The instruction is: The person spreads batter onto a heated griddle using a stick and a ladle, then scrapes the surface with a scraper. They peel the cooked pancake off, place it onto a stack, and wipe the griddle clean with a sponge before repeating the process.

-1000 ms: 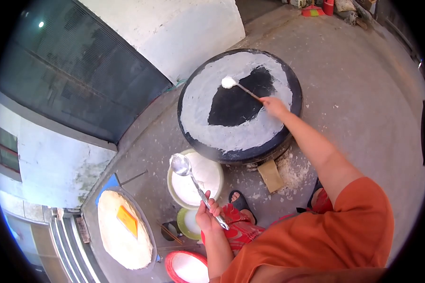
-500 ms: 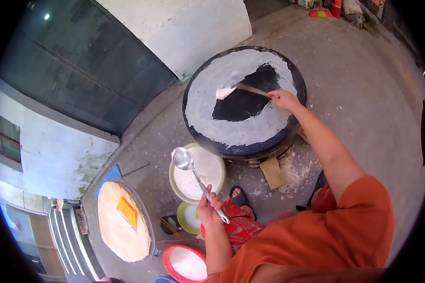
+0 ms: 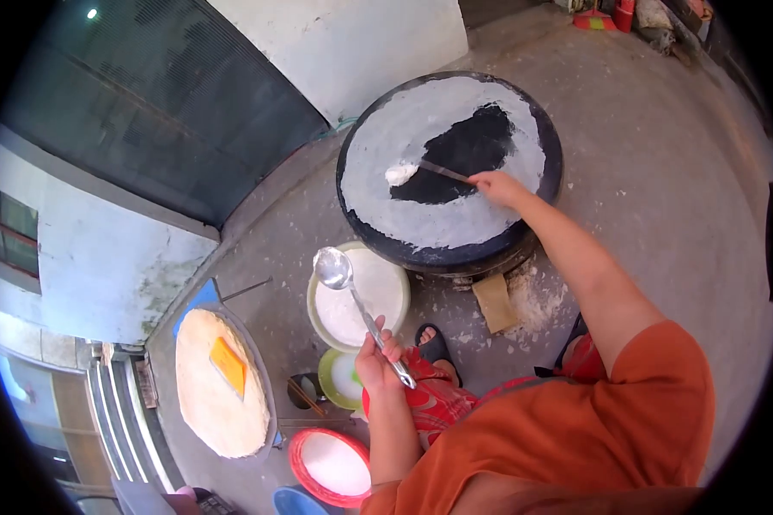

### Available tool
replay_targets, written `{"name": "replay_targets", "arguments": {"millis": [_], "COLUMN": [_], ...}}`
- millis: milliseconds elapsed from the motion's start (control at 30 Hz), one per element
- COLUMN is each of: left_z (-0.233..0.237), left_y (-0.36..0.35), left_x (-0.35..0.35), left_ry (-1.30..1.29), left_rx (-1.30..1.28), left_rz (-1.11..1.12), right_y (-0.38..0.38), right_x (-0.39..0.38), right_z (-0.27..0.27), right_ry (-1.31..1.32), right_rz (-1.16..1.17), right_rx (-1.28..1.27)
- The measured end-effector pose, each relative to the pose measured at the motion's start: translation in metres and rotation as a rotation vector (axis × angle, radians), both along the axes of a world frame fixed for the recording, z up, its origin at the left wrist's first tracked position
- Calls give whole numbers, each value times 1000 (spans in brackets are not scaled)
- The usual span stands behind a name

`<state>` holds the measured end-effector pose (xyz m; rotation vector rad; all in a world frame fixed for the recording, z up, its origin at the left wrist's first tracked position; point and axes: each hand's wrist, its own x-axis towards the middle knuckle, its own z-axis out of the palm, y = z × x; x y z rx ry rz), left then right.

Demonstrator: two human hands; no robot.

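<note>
In my right hand (image 3: 500, 189) is the handle of a batter spreader (image 3: 445, 172), its far end covered by a white lump of batter (image 3: 400, 175). The spreader lies over a large round black griddle (image 3: 481, 257), coated with a wide ring of pale batter (image 3: 378, 129). A dark bare patch shows around the middle. My left hand (image 3: 378, 359) grips a metal ladle (image 3: 333, 268) by its handle, bowl pointing away from me. Under the ladle's bowl stands a wide basin of white batter (image 3: 365, 305).
At left, a stack of thin flatbreads (image 3: 219, 403) carries an orange-yellow scraper (image 3: 228, 369). Near my leg are a green bowl (image 3: 328, 378), a dark bowl with chopsticks (image 3: 305, 393), a red basin (image 3: 296, 455) and a blue basin (image 3: 296, 500). Cardboard (image 3: 495, 305) lies below the griddle.
My right hand has drawn the spreader left and slightly nearer, and batter covers more of the dark patch's right and near edges. The left hand still holds the ladle over the basin.
</note>
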<state>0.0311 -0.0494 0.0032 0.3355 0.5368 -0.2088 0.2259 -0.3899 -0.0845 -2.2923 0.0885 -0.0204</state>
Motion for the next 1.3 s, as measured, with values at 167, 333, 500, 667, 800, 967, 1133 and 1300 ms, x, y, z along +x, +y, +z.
{"name": "replay_targets", "arguments": {"millis": [167,333,500,667,800,967,1133,1300], "left_z": [-1,-2,2,4,4,5,6,5], "left_y": [0,0,-1,-1,1,1,-2,-5], "left_x": [-4,-8,-3,-10,-9,-6,-8,-2], "left_ry": [12,2,28,34,48,67,63,56], "left_rx": [-67,8,-22,-56,4,-40,-21,10], "left_rz": [-18,-19,-15,-25,-16,3,-16,-8], "right_y": [-13,3,74,53,51,49,7,33], "right_x": [-20,-70,-104,-87,-85,-104,-68,-86], "right_z": [53,92,18,8,36,14,24,14], "right_ry": [137,-101,-503,-410,-217,-370,-340,-327], "right_rz": [238,-27,152,26,-167,33,-209,-219], "right_rx": [-180,-480,-632,-754,-629,-534,-687,-556]}}
